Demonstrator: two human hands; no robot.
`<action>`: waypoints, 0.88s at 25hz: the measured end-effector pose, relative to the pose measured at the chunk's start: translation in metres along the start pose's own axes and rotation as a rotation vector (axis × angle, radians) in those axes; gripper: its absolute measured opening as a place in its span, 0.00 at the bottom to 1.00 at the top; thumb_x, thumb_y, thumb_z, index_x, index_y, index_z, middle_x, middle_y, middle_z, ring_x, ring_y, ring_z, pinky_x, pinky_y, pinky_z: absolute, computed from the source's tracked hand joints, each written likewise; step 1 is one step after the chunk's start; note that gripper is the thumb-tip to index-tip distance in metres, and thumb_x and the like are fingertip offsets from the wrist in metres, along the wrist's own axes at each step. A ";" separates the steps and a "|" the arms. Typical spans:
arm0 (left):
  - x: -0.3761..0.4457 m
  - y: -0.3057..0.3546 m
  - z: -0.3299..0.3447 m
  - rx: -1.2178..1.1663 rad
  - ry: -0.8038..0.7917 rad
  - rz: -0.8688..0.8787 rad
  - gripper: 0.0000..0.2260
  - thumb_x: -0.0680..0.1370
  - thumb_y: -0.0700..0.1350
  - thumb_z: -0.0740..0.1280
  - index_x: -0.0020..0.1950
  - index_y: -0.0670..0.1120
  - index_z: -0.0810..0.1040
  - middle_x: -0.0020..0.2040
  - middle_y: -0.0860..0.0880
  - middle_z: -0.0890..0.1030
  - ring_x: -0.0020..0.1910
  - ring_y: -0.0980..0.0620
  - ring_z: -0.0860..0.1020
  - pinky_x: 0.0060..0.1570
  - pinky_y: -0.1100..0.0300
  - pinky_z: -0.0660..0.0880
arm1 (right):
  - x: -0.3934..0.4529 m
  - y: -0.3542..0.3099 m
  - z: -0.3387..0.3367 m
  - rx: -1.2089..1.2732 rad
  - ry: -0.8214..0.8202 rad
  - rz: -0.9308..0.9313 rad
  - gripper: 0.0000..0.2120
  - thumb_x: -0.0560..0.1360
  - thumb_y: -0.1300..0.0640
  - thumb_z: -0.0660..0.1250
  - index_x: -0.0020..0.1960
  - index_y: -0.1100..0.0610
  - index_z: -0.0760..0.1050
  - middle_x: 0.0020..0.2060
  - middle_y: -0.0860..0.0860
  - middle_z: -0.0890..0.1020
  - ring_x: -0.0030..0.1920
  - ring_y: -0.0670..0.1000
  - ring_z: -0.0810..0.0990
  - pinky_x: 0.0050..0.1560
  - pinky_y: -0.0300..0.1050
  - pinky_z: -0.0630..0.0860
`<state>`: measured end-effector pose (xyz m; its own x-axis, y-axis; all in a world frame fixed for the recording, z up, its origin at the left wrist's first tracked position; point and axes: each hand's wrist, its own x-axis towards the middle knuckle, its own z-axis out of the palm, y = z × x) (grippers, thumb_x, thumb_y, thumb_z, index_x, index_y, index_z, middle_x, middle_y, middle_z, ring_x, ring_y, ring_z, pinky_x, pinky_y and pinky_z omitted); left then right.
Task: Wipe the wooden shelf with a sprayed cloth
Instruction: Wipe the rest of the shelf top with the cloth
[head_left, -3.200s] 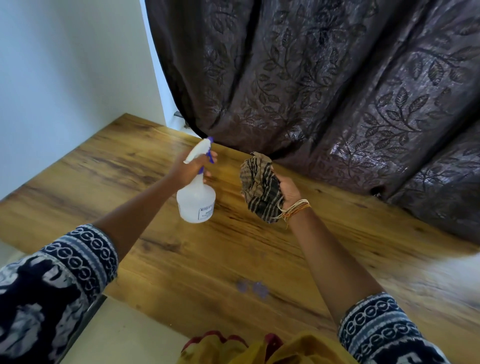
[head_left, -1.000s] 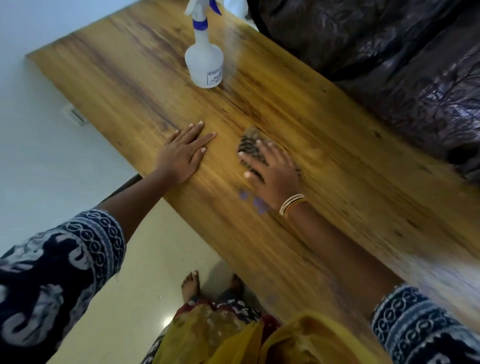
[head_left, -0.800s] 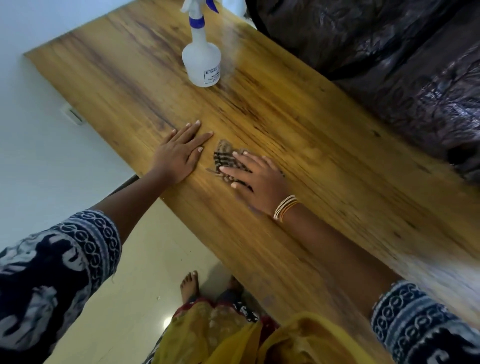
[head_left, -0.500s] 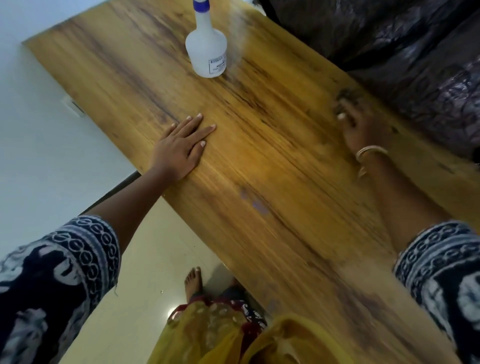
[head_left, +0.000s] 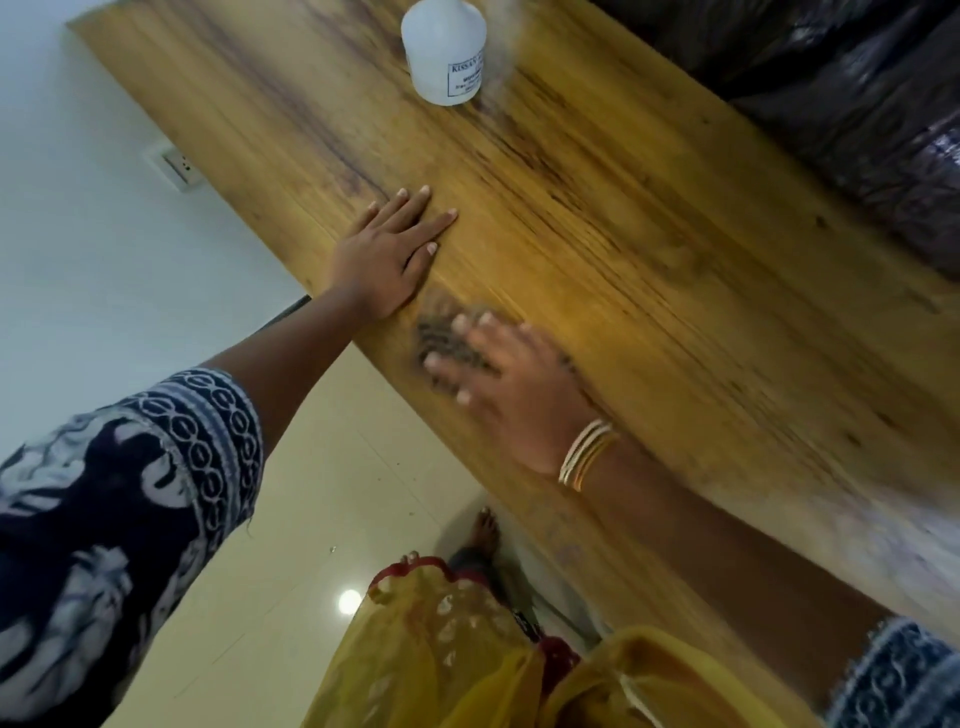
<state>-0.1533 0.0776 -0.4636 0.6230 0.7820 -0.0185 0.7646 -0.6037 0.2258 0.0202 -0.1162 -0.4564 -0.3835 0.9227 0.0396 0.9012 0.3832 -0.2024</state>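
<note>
From the head view, the wiping step is in hand. The right hand (head_left: 511, 387) lies flat with fingers spread over the cloth (head_left: 441, 343), pressing it onto the wooden shelf (head_left: 649, 249) close to the shelf's near edge. The hand is blurred, which suggests a stroke under way. The left hand (head_left: 392, 254) rests just beyond and to the left of the right hand, palm down, fingers straight and together on the wood, holding nothing; it looks like a brace.

The cloth is dark with a striped or checked weave, bunched small under the fingers, so only its far part shows past the fingertips. The spray bottle (head_left: 445, 49) stands upright well beyond the left hand, toward the far end of the shelf, its top cut off by the frame.

The shelf is a long plank with strong dark grain. A dark curtain (head_left: 841, 119) hangs along its far side, across from the right hand.

The next move likely calls for steady downward pressure and long passes along the grain, sweeping toward the unwiped stretch.
</note>
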 end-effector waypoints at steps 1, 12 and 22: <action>-0.003 0.000 0.000 0.001 -0.010 0.004 0.21 0.84 0.54 0.47 0.78 0.61 0.54 0.80 0.51 0.51 0.79 0.50 0.49 0.76 0.50 0.47 | -0.008 -0.008 0.002 0.028 -0.063 -0.130 0.23 0.81 0.45 0.55 0.75 0.40 0.62 0.76 0.54 0.65 0.76 0.57 0.62 0.73 0.59 0.56; -0.020 0.009 0.005 -0.029 0.022 -0.046 0.22 0.83 0.55 0.45 0.78 0.61 0.55 0.80 0.52 0.53 0.79 0.51 0.49 0.77 0.51 0.48 | -0.021 0.220 -0.045 -0.032 0.328 1.258 0.23 0.81 0.47 0.54 0.75 0.43 0.64 0.76 0.56 0.63 0.74 0.61 0.61 0.72 0.60 0.59; -0.019 0.007 0.004 -0.035 0.020 -0.045 0.21 0.84 0.55 0.46 0.78 0.61 0.56 0.80 0.51 0.53 0.79 0.51 0.50 0.76 0.50 0.49 | -0.018 -0.032 0.003 0.032 -0.014 -0.061 0.21 0.81 0.45 0.56 0.74 0.39 0.64 0.76 0.54 0.65 0.76 0.57 0.62 0.73 0.56 0.59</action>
<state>-0.1587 0.0577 -0.4656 0.5847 0.8112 -0.0102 0.7851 -0.5627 0.2588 -0.0022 -0.1446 -0.4541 -0.4403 0.8970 0.0395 0.8692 0.4369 -0.2314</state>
